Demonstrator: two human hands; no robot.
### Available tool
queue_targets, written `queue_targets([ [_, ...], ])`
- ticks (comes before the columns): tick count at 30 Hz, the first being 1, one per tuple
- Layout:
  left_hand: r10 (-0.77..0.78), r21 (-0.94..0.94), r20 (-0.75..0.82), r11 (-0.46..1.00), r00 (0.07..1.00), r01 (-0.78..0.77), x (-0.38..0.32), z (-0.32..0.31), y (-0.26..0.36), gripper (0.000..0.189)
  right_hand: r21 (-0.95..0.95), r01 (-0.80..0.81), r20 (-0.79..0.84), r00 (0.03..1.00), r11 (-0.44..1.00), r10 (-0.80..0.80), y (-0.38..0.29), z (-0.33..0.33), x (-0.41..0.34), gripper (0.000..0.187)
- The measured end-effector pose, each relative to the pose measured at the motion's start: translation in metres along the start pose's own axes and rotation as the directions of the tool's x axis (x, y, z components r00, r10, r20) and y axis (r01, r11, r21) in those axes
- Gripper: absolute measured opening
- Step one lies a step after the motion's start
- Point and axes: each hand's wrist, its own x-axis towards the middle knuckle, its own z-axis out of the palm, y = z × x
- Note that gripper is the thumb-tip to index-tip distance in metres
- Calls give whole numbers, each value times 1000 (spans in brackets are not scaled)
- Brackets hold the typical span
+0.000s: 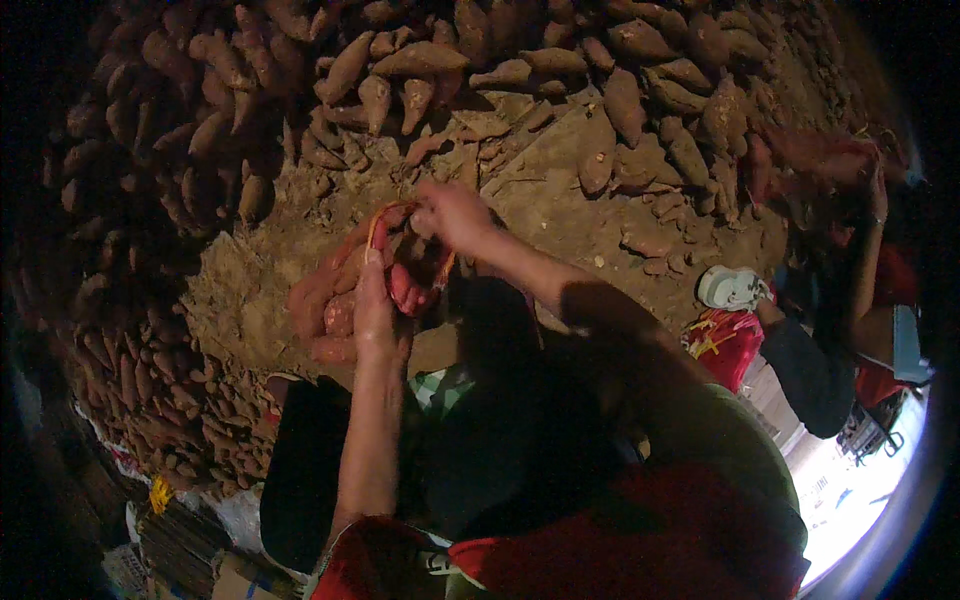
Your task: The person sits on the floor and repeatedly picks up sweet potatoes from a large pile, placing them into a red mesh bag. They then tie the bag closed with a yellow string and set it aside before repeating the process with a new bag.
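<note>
A red mesh bag (315,296) holding sweet potatoes lies on the dirt floor between my feet, its mouth facing up. My left hand (375,300) grips the left side of the bag's rim, the thumb along an orange drawstring (373,229). At the far side of the mouth, my right hand (450,217) pinches the rim and cord between curled fingers. Reddish sweet potatoes (407,289) show inside the opening. How the fingertips of my right hand sit on the cord is partly hidden.
Sweet potatoes are heaped beyond the bag (420,60) and at the left (142,367). At the right, another person's arm (870,262) holds a red mesh bag (817,161); their white shoe (727,289) stands beside folded red mesh bags (731,345). A yellow bundle (160,494) lies lower left.
</note>
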Motion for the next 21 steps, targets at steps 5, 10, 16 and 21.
queue_targets([
  [5, -4, -11, 44, 1000, 999, 4, 2, 1, -2, 52, 53, 13, -85, 996, 999, -8, 15, 1, 9, 31],
  [10, -36, -34, 26, 999, 999, 37, 2, -5, -1, 50, -304, 193, 60, 981, 933, -184, 47, 4, 15, 32],
  [16, -46, -25, -6, 999, 999, 46, -7, -8, 4, 48, -321, 116, -486, 831, 940, -269, 70, -65, 39, 36],
  [21, -27, -13, -13, 1000, 1000, 27, -16, -11, 5, 49, -585, -126, -655, 655, 801, -376, 129, -161, 97, 57],
])
